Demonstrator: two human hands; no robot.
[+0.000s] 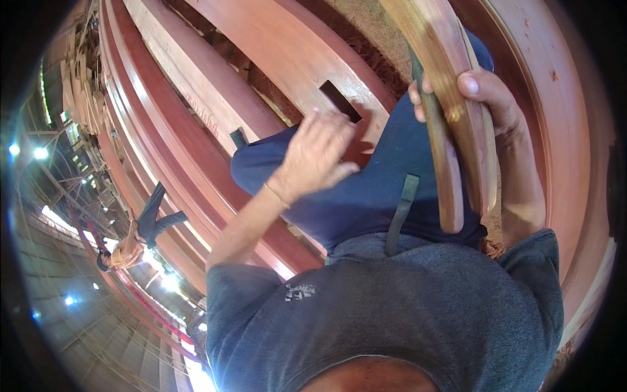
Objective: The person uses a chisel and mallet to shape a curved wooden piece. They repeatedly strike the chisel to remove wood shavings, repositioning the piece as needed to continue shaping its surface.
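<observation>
My left hand (320,157) is over my dark blue trouser leg, beside a pale reddish wooden beam (281,52) with a dark rectangular slot (338,99) cut through it. Its thumb points away from the loosely bent fingers, whose tips are partly hidden; I see nothing held there. At the right, my right hand (493,95) is closed around long, curved, smooth brown wooden pieces (450,78), thumb on one side and fingertips on the other. Their rounded lower ends hang over my lap. Whether they are joined as one tool I cannot tell.
Several long reddish beams (153,72) run side by side to the left. Another broad curved timber (555,85) lies at my right. Shavings lie on the brown ground (356,13) between beams. A person (127,251) is far off at the left under a shed roof.
</observation>
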